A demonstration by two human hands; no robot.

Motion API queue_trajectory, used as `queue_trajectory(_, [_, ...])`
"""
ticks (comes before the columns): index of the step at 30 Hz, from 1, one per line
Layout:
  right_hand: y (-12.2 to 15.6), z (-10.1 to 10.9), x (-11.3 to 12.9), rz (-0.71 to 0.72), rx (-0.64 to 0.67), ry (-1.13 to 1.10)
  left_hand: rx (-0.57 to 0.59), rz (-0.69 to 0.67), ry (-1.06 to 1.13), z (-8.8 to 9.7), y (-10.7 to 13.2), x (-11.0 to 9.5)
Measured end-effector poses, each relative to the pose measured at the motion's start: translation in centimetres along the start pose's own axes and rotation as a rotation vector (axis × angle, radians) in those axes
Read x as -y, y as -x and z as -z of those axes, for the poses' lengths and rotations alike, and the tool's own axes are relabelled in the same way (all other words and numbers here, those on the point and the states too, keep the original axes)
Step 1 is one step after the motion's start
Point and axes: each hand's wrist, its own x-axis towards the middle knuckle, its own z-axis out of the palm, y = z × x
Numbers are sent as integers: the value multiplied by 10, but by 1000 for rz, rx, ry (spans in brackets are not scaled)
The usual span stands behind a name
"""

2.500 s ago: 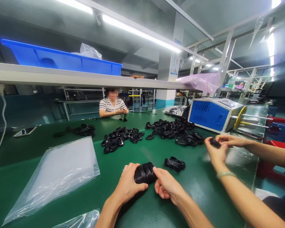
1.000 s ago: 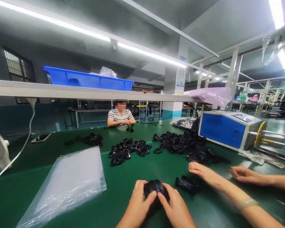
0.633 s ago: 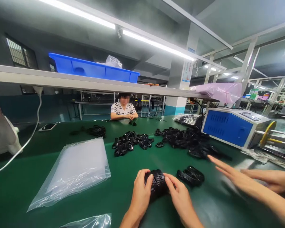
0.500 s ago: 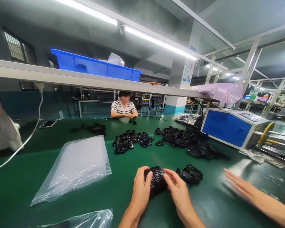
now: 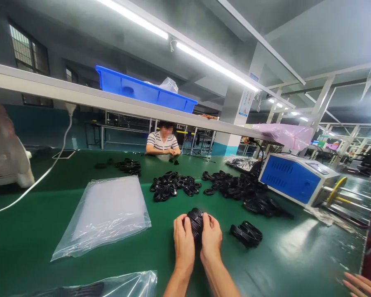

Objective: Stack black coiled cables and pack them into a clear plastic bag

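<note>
Between my two hands is a bundle of coiled black cable (image 5: 196, 222), just above or on the green table. My left hand (image 5: 184, 239) wraps round its left side, thumb along the near face. My right hand (image 5: 211, 237) is closed round the right side. The bundle's underside is hidden by my hands. Just right of them lies another bundle of coiled black cables (image 5: 246, 234). Farther off is a group of loose coiled black cables (image 5: 174, 185), with a bigger heap of black cables (image 5: 235, 185) to its right.
A stack of clear plastic bags (image 5: 106, 210) lies at left, and a plastic bag with black contents (image 5: 123, 284) at the near edge. A blue-and-white machine (image 5: 292, 177) stands at right. Across the table sits a person (image 5: 163, 142); another person's hand (image 5: 363, 284) shows at lower right.
My hands have come closer together round the cable bundle, the right one moving left. The other person's hand at right has drawn back toward the lower right corner. The view has shifted slightly.
</note>
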Motion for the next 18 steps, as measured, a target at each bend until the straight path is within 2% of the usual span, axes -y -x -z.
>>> queue_trajectory(7, [20, -12, 11, -7, -58, 180, -10, 131, 220, 3, -2, 1])
queue_trajectory(11, [16, -12, 10, -3, -77, 182, 12, 248, 414, -1, -7, 4])
queue_trajectory(14, [6, -10, 3, 30, -58, 114, 94, 316, 543, -2, -9, 1])
queue_trajectory(18, [-5, -9, -5, 62, -39, 10, 311, 357, 608, 3, -10, -9])
